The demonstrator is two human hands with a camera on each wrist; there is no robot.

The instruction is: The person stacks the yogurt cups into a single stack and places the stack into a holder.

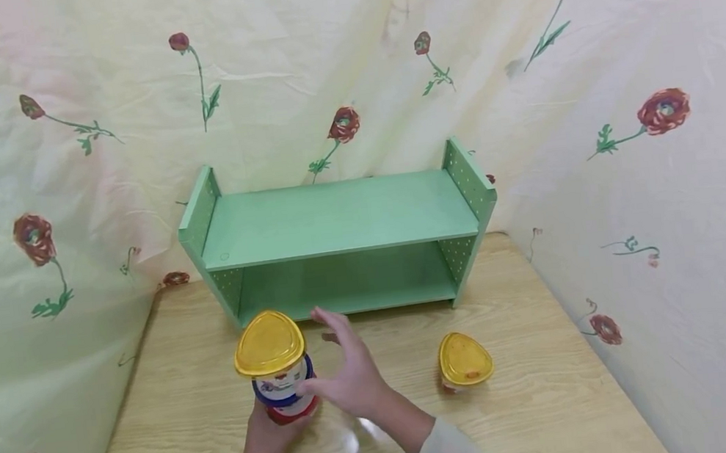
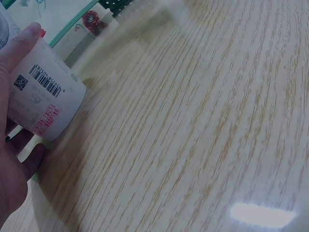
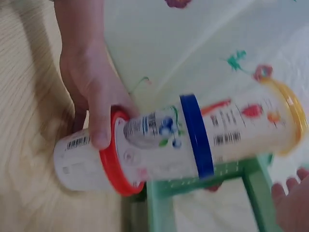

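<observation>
Three plastic tubs form a stack in front of the shelf's left side. On top is a yellow-lidded tub [image 1: 269,343], below it a blue-lidded tub [image 3: 161,135], and at the bottom a red-lidded tub [image 3: 79,166]. My left hand [image 1: 271,439] grips the bottom tub, its thumb by the red lid in the right wrist view. A barcode shows on that tub in the left wrist view. Beside the stack's right side is my right hand [image 1: 352,375], fingers spread and holding nothing. In the right wrist view its fingertips are apart from the yellow lid.
A green two-level shelf [image 1: 342,217] stands at the back of the wooden table [image 1: 181,393]. Another yellow-lidded tub [image 1: 465,360] sits on the table to the right. Flower-patterned cloth [image 1: 655,225] hangs behind and at both sides.
</observation>
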